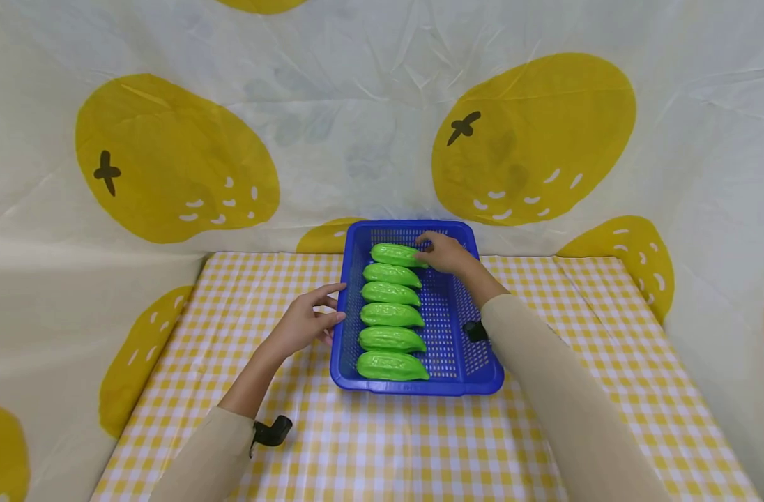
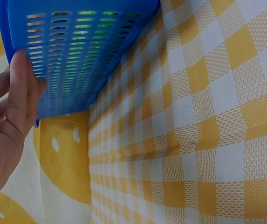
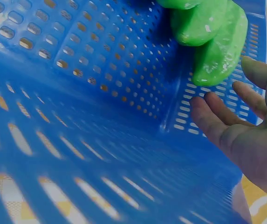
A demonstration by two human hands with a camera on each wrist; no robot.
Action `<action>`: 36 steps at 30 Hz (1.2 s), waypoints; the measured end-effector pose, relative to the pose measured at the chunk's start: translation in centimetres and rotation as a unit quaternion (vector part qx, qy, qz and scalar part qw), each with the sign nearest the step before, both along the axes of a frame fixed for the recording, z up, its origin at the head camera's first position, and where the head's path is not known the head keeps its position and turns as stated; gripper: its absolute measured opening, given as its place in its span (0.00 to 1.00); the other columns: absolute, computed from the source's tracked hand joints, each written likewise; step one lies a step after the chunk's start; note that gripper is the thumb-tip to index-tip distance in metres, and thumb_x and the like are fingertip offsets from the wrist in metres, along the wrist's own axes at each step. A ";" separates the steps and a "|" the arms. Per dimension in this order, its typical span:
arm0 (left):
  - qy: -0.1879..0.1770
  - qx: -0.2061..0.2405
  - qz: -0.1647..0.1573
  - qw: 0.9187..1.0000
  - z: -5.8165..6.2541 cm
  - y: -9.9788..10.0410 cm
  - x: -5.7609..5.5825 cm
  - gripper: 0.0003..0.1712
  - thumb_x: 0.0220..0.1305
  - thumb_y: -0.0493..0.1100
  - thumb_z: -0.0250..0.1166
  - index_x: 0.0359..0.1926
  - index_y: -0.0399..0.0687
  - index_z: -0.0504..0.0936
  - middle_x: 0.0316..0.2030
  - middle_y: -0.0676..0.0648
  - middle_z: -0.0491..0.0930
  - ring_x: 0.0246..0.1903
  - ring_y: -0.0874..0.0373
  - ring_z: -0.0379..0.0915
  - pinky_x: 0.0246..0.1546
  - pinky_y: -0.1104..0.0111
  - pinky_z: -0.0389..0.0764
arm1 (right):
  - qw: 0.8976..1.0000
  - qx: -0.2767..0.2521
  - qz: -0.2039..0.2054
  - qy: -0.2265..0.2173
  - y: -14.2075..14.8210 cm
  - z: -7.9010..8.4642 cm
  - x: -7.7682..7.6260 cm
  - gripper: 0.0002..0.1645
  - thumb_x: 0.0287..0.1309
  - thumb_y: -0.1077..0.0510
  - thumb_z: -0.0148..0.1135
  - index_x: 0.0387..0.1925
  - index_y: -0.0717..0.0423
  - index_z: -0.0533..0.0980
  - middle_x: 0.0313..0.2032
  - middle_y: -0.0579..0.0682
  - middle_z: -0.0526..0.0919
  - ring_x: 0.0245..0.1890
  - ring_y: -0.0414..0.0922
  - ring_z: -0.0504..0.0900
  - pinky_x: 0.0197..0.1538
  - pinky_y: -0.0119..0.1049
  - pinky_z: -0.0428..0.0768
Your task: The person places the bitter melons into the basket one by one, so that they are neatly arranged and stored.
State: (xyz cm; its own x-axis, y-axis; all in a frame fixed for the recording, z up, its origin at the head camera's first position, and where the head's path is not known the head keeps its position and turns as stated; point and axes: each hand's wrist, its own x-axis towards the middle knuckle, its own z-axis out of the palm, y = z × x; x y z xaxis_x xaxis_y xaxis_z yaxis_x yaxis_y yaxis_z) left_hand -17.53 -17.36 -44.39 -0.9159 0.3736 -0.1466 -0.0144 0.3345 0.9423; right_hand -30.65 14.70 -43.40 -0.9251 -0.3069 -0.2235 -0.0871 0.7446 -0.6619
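Note:
Inside a blue plastic basket (image 1: 445, 385) with slotted walls, several glossy bright green gourd-shaped pieces lie in one column along the left side, their tapered tips to the right. My right hand (image 1: 443, 252) is over the far right of the basket, beside the tip of the farthest green piece (image 1: 394, 254). In the right wrist view its fingers are spread apart near that green piece (image 3: 222, 49), not closed round it. Outside the basket, my left hand (image 1: 307, 317) has its fingers extended at the left wall; in the left wrist view the fingertips (image 2: 19, 67) touch that wall.
The basket stands on a table with a yellow-and-white checked cloth (image 1: 382, 446), close to the back edge. Behind it hangs a pale curtain (image 1: 357, 139) printed with big yellow fruit. A dark wrist camera (image 1: 272, 431) sits by the left sleeve.

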 end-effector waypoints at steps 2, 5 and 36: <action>0.000 -0.001 0.000 1.000 0.0 0.0 0.0 0.35 0.73 0.34 0.64 0.78 0.50 0.66 0.53 0.34 0.76 0.27 0.51 0.81 0.34 0.38 0.88 | 1.000 -0.002 0.000 -0.003 0.2 0.5 0.1 0.29 0.77 0.51 0.57 0.72 0.57 0.68 0.63 0.63 0.78 0.61 0.60 0.79 0.63 0.57 0.81; 0.002 0.000 0.000 1.000 0.1 0.0 -0.1 0.35 0.73 0.34 0.64 0.78 0.49 0.66 0.52 0.34 0.76 0.26 0.52 0.81 0.34 0.38 0.88 | 1.000 -0.003 -0.002 0.004 0.5 1.4 0.3 0.29 0.77 0.50 0.57 0.72 0.57 0.68 0.62 0.64 0.78 0.60 0.61 0.79 0.62 0.58 0.81; 0.217 -0.186 0.077 0.955 4.4 -2.9 1.5 0.35 0.78 0.55 0.58 0.78 0.49 0.64 0.62 0.39 0.79 0.42 0.47 0.84 0.39 0.56 0.91 | 0.994 -0.080 -0.019 0.075 7.6 10.2 7.0 0.33 0.78 0.43 0.54 0.77 0.45 0.62 0.71 0.58 0.71 0.72 0.61 0.69 0.72 0.65 0.73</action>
